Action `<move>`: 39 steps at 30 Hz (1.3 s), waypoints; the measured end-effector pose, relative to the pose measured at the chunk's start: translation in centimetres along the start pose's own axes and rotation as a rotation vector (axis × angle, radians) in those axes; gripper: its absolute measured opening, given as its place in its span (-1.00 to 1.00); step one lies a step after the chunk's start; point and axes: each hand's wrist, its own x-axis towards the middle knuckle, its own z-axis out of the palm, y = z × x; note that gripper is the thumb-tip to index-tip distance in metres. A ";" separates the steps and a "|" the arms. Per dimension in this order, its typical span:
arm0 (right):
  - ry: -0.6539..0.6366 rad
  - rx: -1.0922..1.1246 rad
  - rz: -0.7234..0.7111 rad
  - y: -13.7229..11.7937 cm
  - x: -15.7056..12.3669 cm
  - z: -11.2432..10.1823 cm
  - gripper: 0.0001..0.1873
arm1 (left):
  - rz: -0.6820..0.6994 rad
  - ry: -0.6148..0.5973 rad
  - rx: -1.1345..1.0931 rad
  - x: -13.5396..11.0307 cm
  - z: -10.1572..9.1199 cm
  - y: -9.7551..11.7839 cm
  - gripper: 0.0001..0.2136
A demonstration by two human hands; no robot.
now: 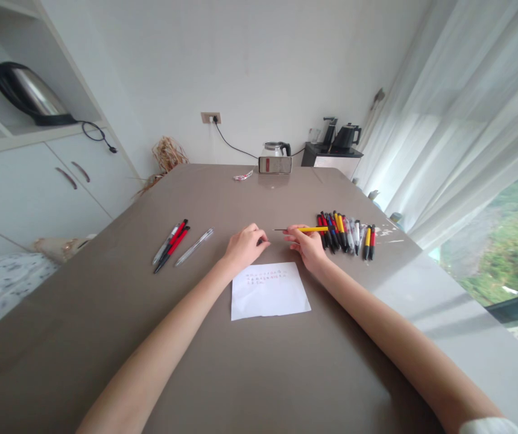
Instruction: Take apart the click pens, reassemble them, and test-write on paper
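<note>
My right hand (307, 247) is closed round a yellow pen (308, 229), held level with its dark tip pointing left. My left hand (245, 245) is curled a short way left of that tip, fingers bent together; what is in them, if anything, I cannot make out. Just below both hands lies a white sheet of paper (268, 291) with a few lines of small writing at its top. To the right of my right hand lies a row of several pens (347, 234), red, blue, yellow, black and clear.
A small group of pens (178, 242), red, black and clear, lies on the brown table (222, 374) to the left. A phone on a stand (275, 164) and a small wrapper (243, 176) sit at the far edge. Kettles stand behind; cupboards at left, curtained window at right.
</note>
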 end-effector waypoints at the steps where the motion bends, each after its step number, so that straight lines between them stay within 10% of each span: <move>1: -0.001 0.001 0.003 0.0 0.0 0.0 -0.79 | -0.008 0.019 -0.023 0.1 0.0 0.0 -0.85; 13: -0.142 0.065 0.060 -0.2 -0.4 0.3 -0.80 | -0.056 0.014 -0.640 1.3 0.8 -0.6 -0.80; 39: -0.027 0.107 0.025 -0.1 0.6 -0.7 -0.80 | -0.536 0.219 -1.386 2.0 0.0 -2.3 -0.77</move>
